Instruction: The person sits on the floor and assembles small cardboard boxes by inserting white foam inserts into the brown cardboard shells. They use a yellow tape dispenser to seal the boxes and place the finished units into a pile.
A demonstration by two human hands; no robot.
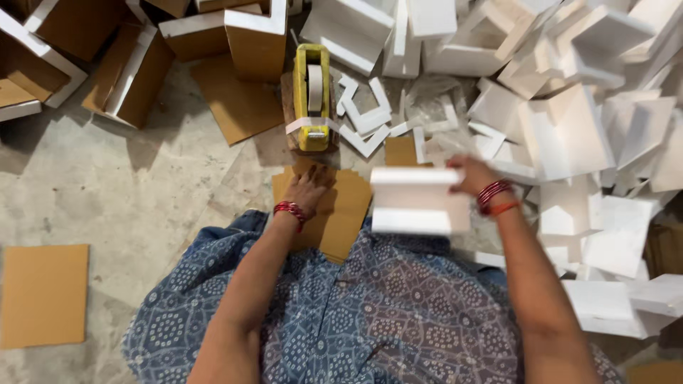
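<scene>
Floor: grey concrete floor lying underneath.
Left hand: pressing flat, fingers spread, on stacked brown cardboard sheets.
Right hand: gripping blurred white foam block, seemingly by its edge.

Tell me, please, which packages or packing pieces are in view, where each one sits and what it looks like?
Brown box sleeves with white foam edging: top left, rectangular.
Flat brown card sheets: under the left hand.
White foam block: held by the right hand, blurred.
White foam pile: right side.
Yellow tape dispenser: top centre.
Single brown card: lower left.

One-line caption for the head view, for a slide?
Left hand rests on stacked brown cardboard sheets; right hand holds a white foam piece near a yellow tape dispenser.
</scene>
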